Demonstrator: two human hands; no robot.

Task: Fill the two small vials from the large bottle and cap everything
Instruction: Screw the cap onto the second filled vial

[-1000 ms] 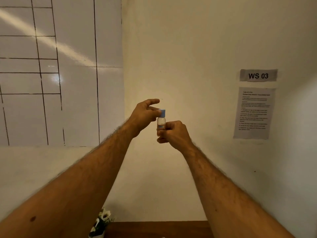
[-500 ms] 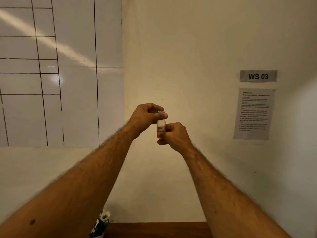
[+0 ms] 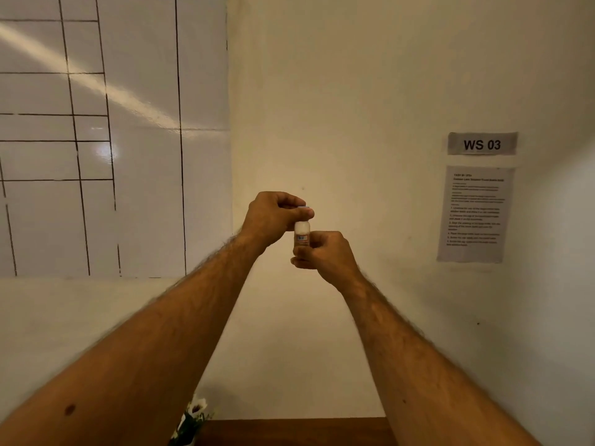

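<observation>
Up in front of the pale wall [image 3: 322,91], raised well clear of the wooden tabletop [image 3: 289,431], the two hands were together on one small vial [image 3: 302,235]: the right hand [image 3: 325,252] was wrapped round its lower body, holding it upright, while the left hand [image 3: 273,218] had its fingers curled over the blue cap [image 3: 304,207]. It looked like the capping step, though with the fingers hiding the cap I couldn't tell how far on it sat. Next it called for a firm twist until snug, vial kept level.
</observation>
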